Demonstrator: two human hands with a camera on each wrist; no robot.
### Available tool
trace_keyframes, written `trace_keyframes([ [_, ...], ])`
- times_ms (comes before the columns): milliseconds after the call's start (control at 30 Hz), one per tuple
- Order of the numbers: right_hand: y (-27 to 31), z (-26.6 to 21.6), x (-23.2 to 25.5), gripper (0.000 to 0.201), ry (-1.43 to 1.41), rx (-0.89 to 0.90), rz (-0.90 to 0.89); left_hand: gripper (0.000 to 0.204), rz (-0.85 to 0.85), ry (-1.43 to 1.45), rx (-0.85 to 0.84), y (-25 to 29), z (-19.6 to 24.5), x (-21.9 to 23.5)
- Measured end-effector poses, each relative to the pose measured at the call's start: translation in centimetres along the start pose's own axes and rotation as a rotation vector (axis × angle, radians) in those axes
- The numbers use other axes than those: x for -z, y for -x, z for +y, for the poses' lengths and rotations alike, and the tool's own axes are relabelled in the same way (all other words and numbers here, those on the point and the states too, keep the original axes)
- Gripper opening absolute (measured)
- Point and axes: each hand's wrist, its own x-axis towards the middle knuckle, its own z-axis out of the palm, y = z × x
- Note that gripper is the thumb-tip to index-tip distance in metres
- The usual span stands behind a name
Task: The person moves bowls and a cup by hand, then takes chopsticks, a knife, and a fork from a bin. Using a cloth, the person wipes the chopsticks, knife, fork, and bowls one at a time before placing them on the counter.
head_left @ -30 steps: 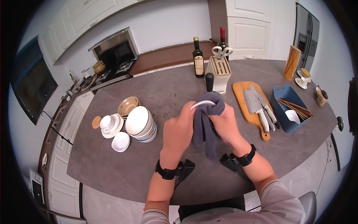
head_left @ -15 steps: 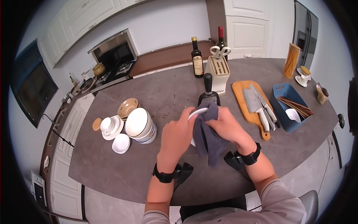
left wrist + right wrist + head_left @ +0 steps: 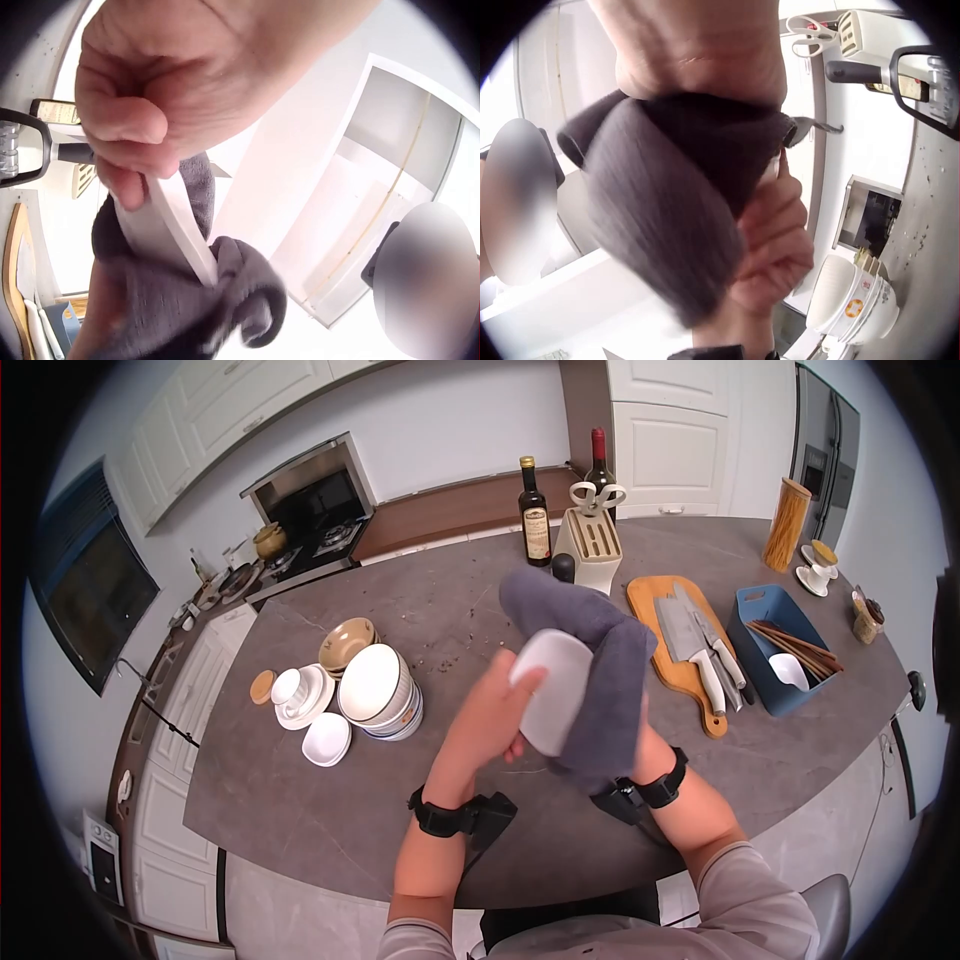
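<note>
A white dish (image 3: 556,690) is held up above the table in the head view. The left hand (image 3: 492,712) grips its left edge, thumb over the inner face; in the left wrist view the left hand's (image 3: 180,82) fingers curl round the rim of the dish (image 3: 171,225). A dark grey cloth (image 3: 612,690) wraps the dish's right side and hangs down. Behind the cloth, the right hand (image 3: 652,752) is mostly hidden and holds cloth and dish from the right. The cloth (image 3: 660,202) covers its fingers in the right wrist view.
Stacked bowls (image 3: 372,686), a cup (image 3: 288,688) on plates and a small white dish (image 3: 326,740) stand left. Beyond the hands are a knife block (image 3: 590,550) and bottle (image 3: 535,520). Right are a cutting board (image 3: 682,678) with knives and a blue bin (image 3: 790,705) with chopsticks.
The white dish has turned so that its inner face shows. The cloth has swung up and right, spreading over the dish's right side and hiding the right hand.
</note>
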Motion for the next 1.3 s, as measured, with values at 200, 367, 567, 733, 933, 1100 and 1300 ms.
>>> trace_keyframes([
  [200, 1.9, -2.2, -1.0, 0.048, 0.352, -0.152, -0.233, 0.036, -0.100, 0.109, 0.099, 0.1, 0.1, -0.4],
  [367, -0.3, 2.3, 1.2, 0.048, 0.889, 0.223, -0.365, 0.031, 0.121, 0.530, -0.060, -2.0, -2.5, -1.6],
  [567, 0.0, -0.9, -1.1, 0.052, 0.146, 0.144, -0.010, 0.027, -0.028, 0.095, -0.302, -1.9, -3.6, -1.3],
  [733, 0.4, -1.9, -1.9, 0.042, 0.174, -0.194, 0.102, 0.032, 0.024, 0.216, 0.045, -0.6, -1.1, -2.3],
  [933, 1.4, 3.1, -2.5, 0.030, 0.306, 0.088, -0.162, 0.035, 0.156, 0.625, -0.070, -2.5, -3.2, -0.3],
  [1100, 0.5, 1.8, -2.6, 0.023, 0.211, 0.111, -0.100, 0.026, 0.097, 0.649, -0.043, -2.0, -2.5, -0.5],
  [1300, 0.5, 2.8, -2.8, 0.022, 0.546, 0.211, -0.335, 0.015, 0.025, 0.838, 0.137, -2.2, -3.4, 0.9],
])
